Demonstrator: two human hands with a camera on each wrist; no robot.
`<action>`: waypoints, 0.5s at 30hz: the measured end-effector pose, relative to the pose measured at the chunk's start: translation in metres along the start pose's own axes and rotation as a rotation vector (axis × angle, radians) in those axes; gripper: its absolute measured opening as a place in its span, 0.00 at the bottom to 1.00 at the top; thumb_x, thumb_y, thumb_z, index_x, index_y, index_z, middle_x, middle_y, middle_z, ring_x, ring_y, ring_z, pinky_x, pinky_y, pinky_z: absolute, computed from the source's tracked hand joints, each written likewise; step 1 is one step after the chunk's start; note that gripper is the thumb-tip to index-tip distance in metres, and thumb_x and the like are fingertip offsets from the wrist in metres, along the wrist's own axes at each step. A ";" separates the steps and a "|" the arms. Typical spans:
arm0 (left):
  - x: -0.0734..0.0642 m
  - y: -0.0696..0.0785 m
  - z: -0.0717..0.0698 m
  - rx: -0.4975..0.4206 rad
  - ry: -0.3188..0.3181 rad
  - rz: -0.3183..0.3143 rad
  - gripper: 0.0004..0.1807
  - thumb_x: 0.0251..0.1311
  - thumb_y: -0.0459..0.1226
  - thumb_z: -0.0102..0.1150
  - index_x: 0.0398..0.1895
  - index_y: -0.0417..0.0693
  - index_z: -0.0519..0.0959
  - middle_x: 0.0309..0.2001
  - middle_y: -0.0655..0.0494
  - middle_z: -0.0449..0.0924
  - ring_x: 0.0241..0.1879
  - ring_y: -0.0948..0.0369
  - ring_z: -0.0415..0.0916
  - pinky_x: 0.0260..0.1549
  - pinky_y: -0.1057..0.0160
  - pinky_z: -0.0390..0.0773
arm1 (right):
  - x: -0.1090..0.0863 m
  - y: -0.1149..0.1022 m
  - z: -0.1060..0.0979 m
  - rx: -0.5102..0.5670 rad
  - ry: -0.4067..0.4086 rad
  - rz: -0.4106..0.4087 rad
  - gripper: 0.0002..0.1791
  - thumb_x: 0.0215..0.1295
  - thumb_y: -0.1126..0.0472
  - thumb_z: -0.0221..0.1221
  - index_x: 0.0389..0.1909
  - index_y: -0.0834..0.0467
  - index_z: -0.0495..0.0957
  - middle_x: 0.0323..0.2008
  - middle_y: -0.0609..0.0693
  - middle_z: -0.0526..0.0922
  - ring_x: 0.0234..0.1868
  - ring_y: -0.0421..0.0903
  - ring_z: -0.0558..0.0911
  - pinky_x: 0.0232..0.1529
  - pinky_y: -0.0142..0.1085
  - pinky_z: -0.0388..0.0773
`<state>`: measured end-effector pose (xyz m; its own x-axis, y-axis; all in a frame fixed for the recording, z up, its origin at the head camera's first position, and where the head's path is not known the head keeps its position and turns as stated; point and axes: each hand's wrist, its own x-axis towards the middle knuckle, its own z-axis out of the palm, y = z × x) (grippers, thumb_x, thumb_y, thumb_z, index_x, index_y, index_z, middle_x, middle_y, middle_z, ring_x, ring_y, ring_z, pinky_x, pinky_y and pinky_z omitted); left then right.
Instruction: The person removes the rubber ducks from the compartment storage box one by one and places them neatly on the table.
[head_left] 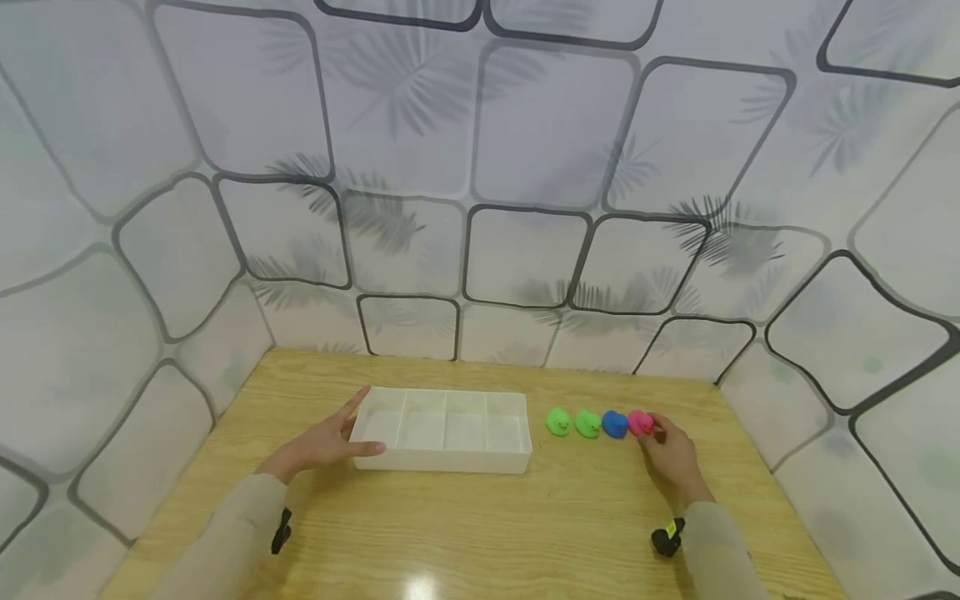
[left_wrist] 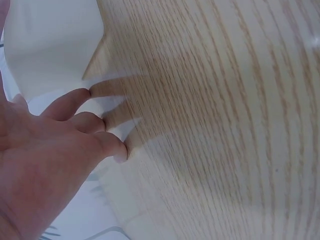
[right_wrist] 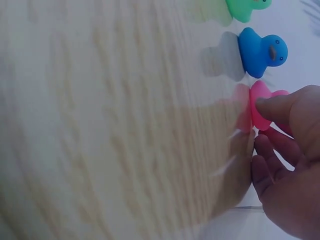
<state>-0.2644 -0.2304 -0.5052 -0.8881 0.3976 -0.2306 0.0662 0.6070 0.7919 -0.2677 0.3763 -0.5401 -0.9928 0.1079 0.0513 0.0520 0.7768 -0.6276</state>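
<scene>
A white tray [head_left: 442,461] with side-by-side compartments stands on the table. My left hand [head_left: 322,443] grips its left end, thumb over the front rim and index finger along the far left corner. In the left wrist view, the other fingers [left_wrist: 107,145] of that hand touch the tabletop beside the tray. My right hand [head_left: 672,457] pinches a pink rubber duck [head_left: 640,422] at the right end of a row; the duck sits on the table. Left of it are a blue duck [head_left: 615,424], a green duck [head_left: 588,423] and another green duck [head_left: 558,422].
The wooden table [head_left: 465,533] runs back to a patterned wall covering [head_left: 525,250], which also encloses both sides. A black wrist strap piece [head_left: 666,540] shows by the right sleeve, and another [head_left: 281,531] by the left sleeve.
</scene>
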 end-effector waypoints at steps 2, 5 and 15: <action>0.000 0.000 0.000 0.009 0.000 0.002 0.67 0.65 0.58 0.69 0.87 0.61 0.26 0.82 0.24 0.42 0.80 0.30 0.51 0.73 0.29 0.61 | 0.000 0.000 -0.002 -0.007 -0.002 -0.017 0.30 0.77 0.62 0.57 0.74 0.73 0.63 0.65 0.80 0.73 0.63 0.74 0.77 0.66 0.65 0.73; -0.002 0.001 0.000 0.027 0.006 -0.006 0.67 0.65 0.59 0.69 0.87 0.61 0.26 0.81 0.23 0.45 0.79 0.29 0.53 0.72 0.29 0.62 | 0.000 -0.002 -0.007 -0.020 0.009 -0.045 0.30 0.74 0.67 0.56 0.73 0.74 0.64 0.65 0.80 0.73 0.60 0.73 0.81 0.62 0.63 0.78; -0.004 0.005 -0.006 0.168 0.063 0.012 0.61 0.68 0.63 0.62 0.88 0.55 0.33 0.83 0.28 0.41 0.78 0.25 0.51 0.70 0.24 0.61 | 0.008 -0.038 -0.019 0.019 0.103 -0.041 0.28 0.81 0.55 0.52 0.73 0.67 0.69 0.72 0.75 0.69 0.64 0.73 0.77 0.60 0.64 0.78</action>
<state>-0.2630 -0.2329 -0.4966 -0.9130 0.3651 -0.1817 0.1476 0.7112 0.6873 -0.2757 0.3596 -0.5005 -0.9777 0.1401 0.1563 0.0083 0.7700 -0.6379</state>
